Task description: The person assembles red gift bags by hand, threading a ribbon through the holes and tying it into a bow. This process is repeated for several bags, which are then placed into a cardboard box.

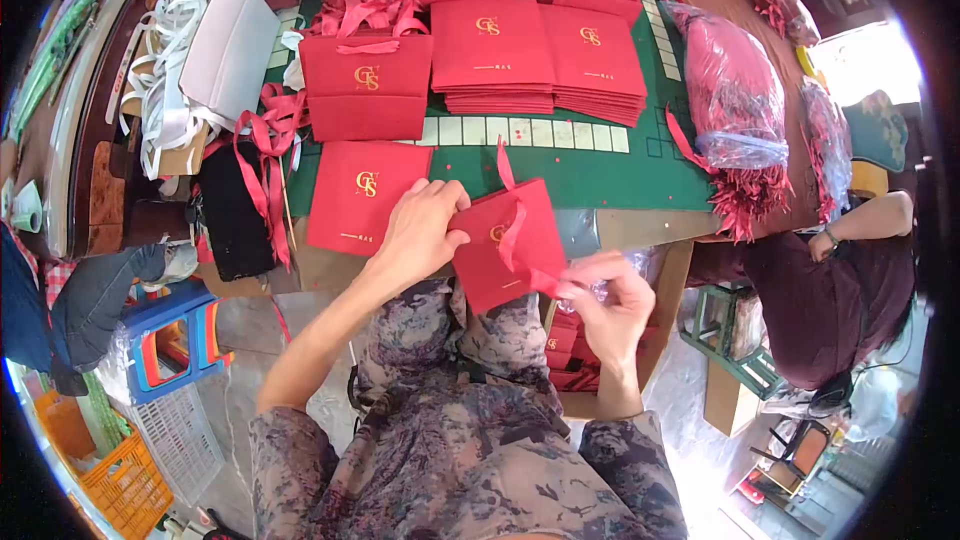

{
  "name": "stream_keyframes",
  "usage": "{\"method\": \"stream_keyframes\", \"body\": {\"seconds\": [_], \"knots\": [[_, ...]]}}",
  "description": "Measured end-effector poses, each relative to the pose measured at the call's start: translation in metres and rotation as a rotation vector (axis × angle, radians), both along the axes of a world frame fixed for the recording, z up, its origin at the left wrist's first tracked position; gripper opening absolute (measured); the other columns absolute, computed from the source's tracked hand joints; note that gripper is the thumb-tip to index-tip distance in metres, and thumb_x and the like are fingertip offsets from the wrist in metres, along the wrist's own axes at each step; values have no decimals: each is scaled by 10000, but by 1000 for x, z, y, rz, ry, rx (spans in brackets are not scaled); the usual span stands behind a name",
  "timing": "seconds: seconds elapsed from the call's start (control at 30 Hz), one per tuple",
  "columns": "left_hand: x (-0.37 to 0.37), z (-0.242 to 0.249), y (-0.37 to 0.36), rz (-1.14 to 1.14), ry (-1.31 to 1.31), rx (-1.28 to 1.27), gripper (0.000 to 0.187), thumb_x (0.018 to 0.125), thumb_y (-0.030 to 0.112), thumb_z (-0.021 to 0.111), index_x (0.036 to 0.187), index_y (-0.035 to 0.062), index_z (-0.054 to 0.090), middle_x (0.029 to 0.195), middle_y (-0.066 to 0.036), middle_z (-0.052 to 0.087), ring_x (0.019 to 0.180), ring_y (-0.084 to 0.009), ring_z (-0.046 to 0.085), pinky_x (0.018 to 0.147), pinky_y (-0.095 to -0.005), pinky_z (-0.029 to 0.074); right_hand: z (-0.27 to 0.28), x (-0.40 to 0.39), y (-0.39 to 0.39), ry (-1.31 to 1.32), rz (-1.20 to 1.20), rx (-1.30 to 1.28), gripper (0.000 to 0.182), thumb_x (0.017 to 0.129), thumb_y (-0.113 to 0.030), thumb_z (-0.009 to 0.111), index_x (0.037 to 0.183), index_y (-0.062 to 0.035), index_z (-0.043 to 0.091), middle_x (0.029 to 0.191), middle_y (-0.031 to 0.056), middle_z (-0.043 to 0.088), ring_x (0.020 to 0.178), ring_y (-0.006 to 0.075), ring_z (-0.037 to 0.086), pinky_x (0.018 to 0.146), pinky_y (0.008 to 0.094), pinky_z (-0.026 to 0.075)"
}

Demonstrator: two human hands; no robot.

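Observation:
A red paper bag (530, 225) with gold lettering hangs tilted between my hands, just off the table's front edge. My left hand (425, 225) pinches its upper left edge, thumb on the front. At its right side, my right hand (607, 305) has thumb and fingers closed on the red ribbon (515, 230) that runs across the bag's face. Left of it, a flat red bag (350, 190) lies on the green mat, partly behind my left hand.
Stacked red bags (490, 50) and a standing bag (365, 90) are behind. Wrapped red ribbon bundles (735, 80) lie right; a white ribbon box (225, 50) stands left. Below the edge is a carton (672, 310) with red bags. Another person (830, 290) sits right.

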State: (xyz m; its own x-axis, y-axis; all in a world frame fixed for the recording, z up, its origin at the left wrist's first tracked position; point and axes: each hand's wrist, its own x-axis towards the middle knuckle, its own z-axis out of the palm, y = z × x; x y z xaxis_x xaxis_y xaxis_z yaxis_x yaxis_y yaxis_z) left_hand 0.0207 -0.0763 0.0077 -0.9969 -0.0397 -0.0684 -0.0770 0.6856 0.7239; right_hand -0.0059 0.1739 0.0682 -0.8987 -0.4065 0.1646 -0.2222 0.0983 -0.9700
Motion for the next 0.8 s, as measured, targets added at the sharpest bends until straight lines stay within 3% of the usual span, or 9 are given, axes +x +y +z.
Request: {"method": "stream_keyframes", "body": {"seconds": [0.03, 0.13, 0.23, 0.33, 0.43, 0.5, 0.6, 0.73, 0.8], "knots": [[0, -1, 0, 2, -3, -2, 343, 712, 53, 801, 965, 33, 570, 893, -121, 622, 882, -310, 580, 780, -427, 467, -4, -2, -7, -3, 2, -2, 205, 733, 97, 779, 882, 7, 670, 905, 110, 693, 831, 197, 664, 743, 304, 528], [-3, -6, 1, -1, -7, 78, 309, 721, 44, 790, 957, 27, 591, 878, -123, 635, 856, -299, 591, 757, -427, 482, -25, -3, -34, 77, 27, 263, 269, 828, 57, 712, 1082, -30, 726, 900, 106, 696, 798, 158, 660, 688, 271, 513], [-4, -8, 0, -3, -9, 90, 269, 747, 33, 760, 968, 24, 606, 853, -121, 643, 840, -293, 595, 744, -414, 491, -64, -4, -50, 107, -11, 287, 258, 853, 33, 701, 1102, -31, 721, 899, 103, 697, 776, 143, 653, 677, 281, 514], [-5, -4, -1, 22, -67, 121, 216, 780, 22, 720, 966, 17, 612, 854, -119, 663, 860, -288, 599, 744, -407, 496, -71, -4, -58, 32, -54, 320, 184, 878, 6, 691, 1059, -17, 710, 921, 101, 689, 751, 154, 653, 667, 284, 517], [-9, 0, -5, 20, -74, 201, 162, 831, 25, 675, 981, -3, 620, 820, -99, 660, 816, -213, 605, 734, -356, 492, -68, -5, -59, -18, -80, 332, 140, 886, -2, 686, 1025, -10, 702, 938, 105, 683, 758, 160, 665, 662, 283, 524], [-14, 7, -7, 73, -342, 454, 123, 889, 33, 627, 998, -25, 624, 784, -47, 645, 753, -107, 571, 700, -291, 472, -65, -8, -60, 25, -73, 358, 119, 889, -3, 686, 1007, -5, 698, 946, 108, 682, 767, 161, 673, 660, 281, 530], [-14, -4, -9, 100, -392, 576, 123, 934, 42, 589, 1018, -34, 636, 765, -1, 619, 732, -49, 533, 674, -243, 445, -66, -7, -60, 87, -50, 344, 110, 901, -1, 677, 1009, 3, 699, 943, 106, 684, 785, 159, 686, 674, 282, 548], [-17, 5, -11, 93, -471, 568, 129, 945, 43, 580, 1027, -28, 650, 797, 9, 634, 754, -47, 532, 676, -242, 443, -67, -4, -60, 54, -45, 305, 104, 901, 12, 678, 1004, 18, 694, 948, 106, 687, 822, 161, 703, 702, 268, 570], [-16, 1, -12, 33, -391, 618, 151, 943, 49, 590, 1052, -30, 656, 837, -11, 666, 788, -53, 559, 704, -245, 458, -67, -4, -60, 60, -44, 290, 108, 896, 17, 683, 1003, 20, 694, 950, 106, 687, 831, 163, 708, 707, 262, 573]]}}
